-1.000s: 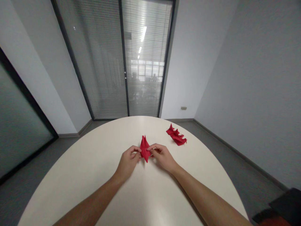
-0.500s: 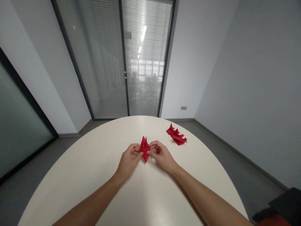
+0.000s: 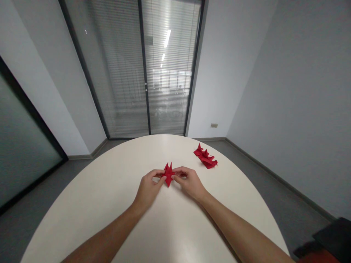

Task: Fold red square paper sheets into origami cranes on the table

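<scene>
Between my two hands is a red origami crane [image 3: 168, 175], with two thin points rising at its far end and one point toward me. My left hand [image 3: 149, 184] pinches its left side between thumb and fingers. On the opposite side, my right hand [image 3: 189, 180] pinches the right edge the same way. The fingertips behind the folded paper are partly hidden. Beyond my right hand, several red folded paper cranes [image 3: 207, 159] lie close together on the table.
The round cream table [image 3: 109, 204] fills the lower view. Behind it stands a glass partition with blinds [image 3: 123, 73], and a grey wall [image 3: 296, 91] rises at the right. A dark object with some red [image 3: 329, 241] sits at the lower right, beyond the table's edge.
The crane has tilted and its outline looks flatter and smaller, with the two far points now thinner. Both hands have drawn slightly closer around it. The cranes at the right have not moved.
</scene>
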`<state>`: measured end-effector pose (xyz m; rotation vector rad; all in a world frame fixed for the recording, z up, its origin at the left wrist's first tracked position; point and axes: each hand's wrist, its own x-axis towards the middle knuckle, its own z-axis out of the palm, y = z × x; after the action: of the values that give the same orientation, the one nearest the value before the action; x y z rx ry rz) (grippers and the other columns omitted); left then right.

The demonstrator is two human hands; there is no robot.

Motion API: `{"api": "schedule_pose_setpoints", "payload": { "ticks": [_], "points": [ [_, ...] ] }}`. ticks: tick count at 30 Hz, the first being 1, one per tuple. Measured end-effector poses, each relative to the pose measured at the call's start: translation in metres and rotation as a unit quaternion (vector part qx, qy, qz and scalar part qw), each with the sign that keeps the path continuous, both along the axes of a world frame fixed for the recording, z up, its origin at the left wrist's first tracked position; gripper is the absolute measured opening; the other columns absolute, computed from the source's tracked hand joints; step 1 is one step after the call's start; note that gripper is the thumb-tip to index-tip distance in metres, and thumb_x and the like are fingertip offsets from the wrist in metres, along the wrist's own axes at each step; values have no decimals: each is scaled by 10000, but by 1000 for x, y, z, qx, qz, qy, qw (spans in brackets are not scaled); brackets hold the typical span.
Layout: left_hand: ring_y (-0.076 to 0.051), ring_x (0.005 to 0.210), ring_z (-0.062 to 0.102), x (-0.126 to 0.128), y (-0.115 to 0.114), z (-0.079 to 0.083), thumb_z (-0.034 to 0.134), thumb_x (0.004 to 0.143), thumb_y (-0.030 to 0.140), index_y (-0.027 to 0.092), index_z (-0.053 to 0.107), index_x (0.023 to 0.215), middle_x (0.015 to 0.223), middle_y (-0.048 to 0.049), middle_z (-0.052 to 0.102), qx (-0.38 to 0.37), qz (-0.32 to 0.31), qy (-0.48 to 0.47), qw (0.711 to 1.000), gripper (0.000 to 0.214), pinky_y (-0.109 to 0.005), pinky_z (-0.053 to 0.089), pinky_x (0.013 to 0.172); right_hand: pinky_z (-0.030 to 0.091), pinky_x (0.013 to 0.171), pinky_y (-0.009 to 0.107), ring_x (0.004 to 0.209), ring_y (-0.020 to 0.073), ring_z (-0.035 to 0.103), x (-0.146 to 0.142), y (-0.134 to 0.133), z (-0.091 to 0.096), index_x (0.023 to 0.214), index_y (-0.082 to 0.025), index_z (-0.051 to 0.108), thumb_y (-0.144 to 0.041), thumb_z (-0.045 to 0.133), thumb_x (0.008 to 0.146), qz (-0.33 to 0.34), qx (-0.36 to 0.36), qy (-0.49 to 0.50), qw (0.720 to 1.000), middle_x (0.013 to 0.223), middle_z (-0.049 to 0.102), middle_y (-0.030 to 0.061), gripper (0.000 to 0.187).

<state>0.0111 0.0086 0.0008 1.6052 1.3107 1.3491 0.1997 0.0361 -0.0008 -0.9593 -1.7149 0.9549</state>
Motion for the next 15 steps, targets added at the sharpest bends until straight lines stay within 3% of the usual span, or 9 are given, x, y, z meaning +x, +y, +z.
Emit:
{"api": "schedule_pose_setpoints", "payload": {
  "ticks": [7, 11, 15],
  "points": [
    [-205, 894, 666, -1, -1, 1, 665, 807, 328, 201, 716, 841, 949, -55, 701, 48, 7, 17, 999, 141, -249, 522, 621, 509, 784, 319, 932, 207, 665, 1, -2, 5, 889, -212, 736, -312, 687, 859, -8, 53, -27, 998, 1011, 718, 68, 115],
    [-202, 870, 678, 0, -2, 3, 641, 821, 342, 195, 714, 881, 952, -56, 724, 21, -3, 11, 1000, 175, -265, 533, 658, 499, 837, 333, 909, 200, 672, 0, -4, 5, 954, -209, 722, -338, 652, 896, 9, 17, -29, 999, 969, 744, 52, 158],
    [-193, 773, 679, 2, -3, 5, 637, 816, 350, 183, 710, 888, 875, -45, 738, -3, -4, 14, 1000, 196, -273, 533, 647, 486, 784, 316, 838, 192, 657, -1, -4, 6, 926, -195, 711, -360, 666, 886, 0, 5, -32, 999, 887, 735, 38, 175]
  ]
}}
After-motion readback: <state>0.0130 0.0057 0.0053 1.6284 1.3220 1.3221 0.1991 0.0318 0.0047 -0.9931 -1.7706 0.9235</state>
